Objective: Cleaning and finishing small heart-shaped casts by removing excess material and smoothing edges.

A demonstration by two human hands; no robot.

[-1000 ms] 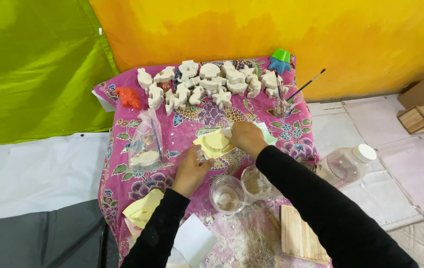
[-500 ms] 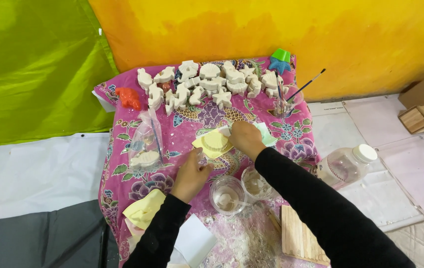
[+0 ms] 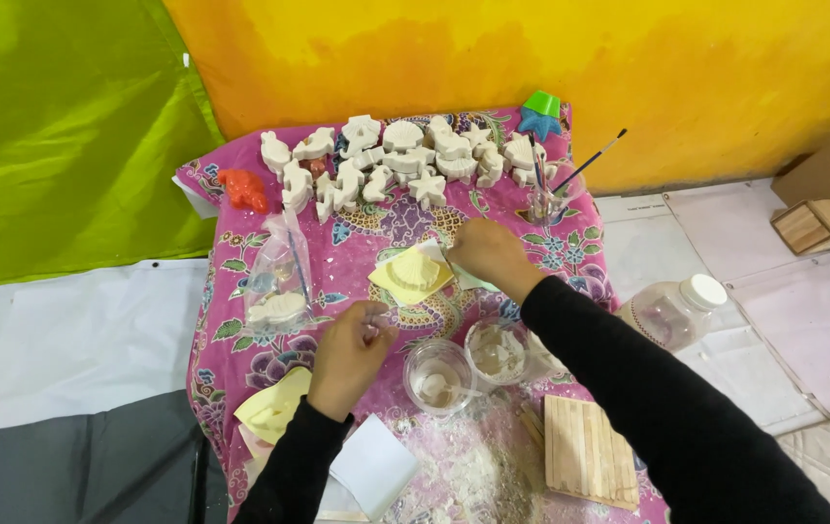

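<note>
The right hand (image 3: pixel 489 254) is curled in a closed grip at the edge of a yellow mould (image 3: pixel 412 276), fingers pressed onto its rim and onto a pale sheet just under it; whether the mould itself is gripped cannot be told; the left hand (image 3: pixel 349 354) is held loosely closed nearer the body, fingertips pinched together over the pink floral cloth (image 3: pixel 231 359) of the tabletop, with nothing clearly seen in its grip; two clear cups (image 3: pixel 437 374) are set just right of the left hand; a bagged white cast (image 3: pixel 277 291) lies to its left; rows of white plaster figures (image 3: pixel 405 160) are ranged beyond the right hand; a stack of wooden sticks (image 3: pixel 585 451) lies nearer the body
</note>
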